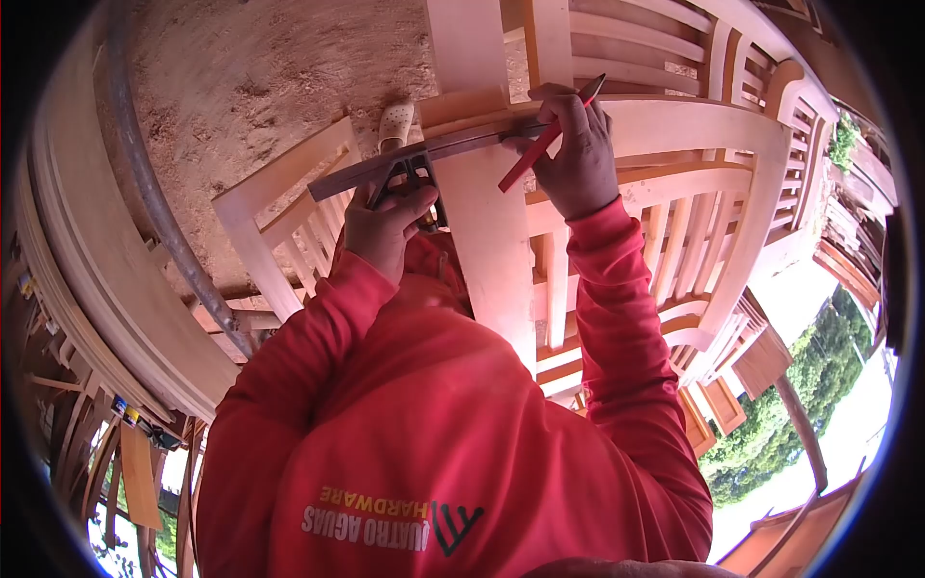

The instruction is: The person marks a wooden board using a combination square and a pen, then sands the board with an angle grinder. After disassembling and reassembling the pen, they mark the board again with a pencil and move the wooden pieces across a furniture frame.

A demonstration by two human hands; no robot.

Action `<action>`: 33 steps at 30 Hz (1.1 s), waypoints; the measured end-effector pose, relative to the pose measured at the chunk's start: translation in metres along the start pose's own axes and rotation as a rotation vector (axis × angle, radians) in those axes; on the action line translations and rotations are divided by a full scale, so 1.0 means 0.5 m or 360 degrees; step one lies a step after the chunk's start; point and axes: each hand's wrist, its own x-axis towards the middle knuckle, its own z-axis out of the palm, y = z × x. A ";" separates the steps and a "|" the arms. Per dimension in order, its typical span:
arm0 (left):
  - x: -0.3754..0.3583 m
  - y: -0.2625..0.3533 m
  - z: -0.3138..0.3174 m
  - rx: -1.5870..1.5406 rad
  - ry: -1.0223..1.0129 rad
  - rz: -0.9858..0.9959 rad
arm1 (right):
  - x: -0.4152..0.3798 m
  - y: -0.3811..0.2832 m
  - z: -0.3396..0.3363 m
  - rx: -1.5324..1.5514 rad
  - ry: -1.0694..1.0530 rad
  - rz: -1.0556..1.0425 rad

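Note:
My left hand (383, 223) is closed round the dark head of a combination square (412, 171), near the edge of a pale wooden board (487, 241). The square's long blade (434, 149) lies across the board. My right hand (578, 159) grips a red pencil (540, 149) with its dark tip pointing up and away from the board. The fingers of that hand are beside the blade's far end, and whether they touch it is unclear.
Slatted wooden frames (674, 241) stand to the right, and another slatted frame (246, 217) is at the left. Curved boards (106, 250) and a metal pipe (169, 222) are further left. A light clog (396, 123) shows on the dusty floor (251, 77).

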 end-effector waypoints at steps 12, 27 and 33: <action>-0.005 -0.015 0.025 -0.0246 -0.0024 -0.0072 | -0.020 0.081 -0.002 0.0307 0.0138 0.0140; -0.017 -0.004 0.048 -0.0212 0.0076 -0.0117 | -0.013 0.090 0.003 0.0407 0.0185 0.0104; -0.021 0.004 0.055 -0.0211 0.0077 -0.0142 | -0.014 0.098 0.008 0.0373 0.0178 0.0091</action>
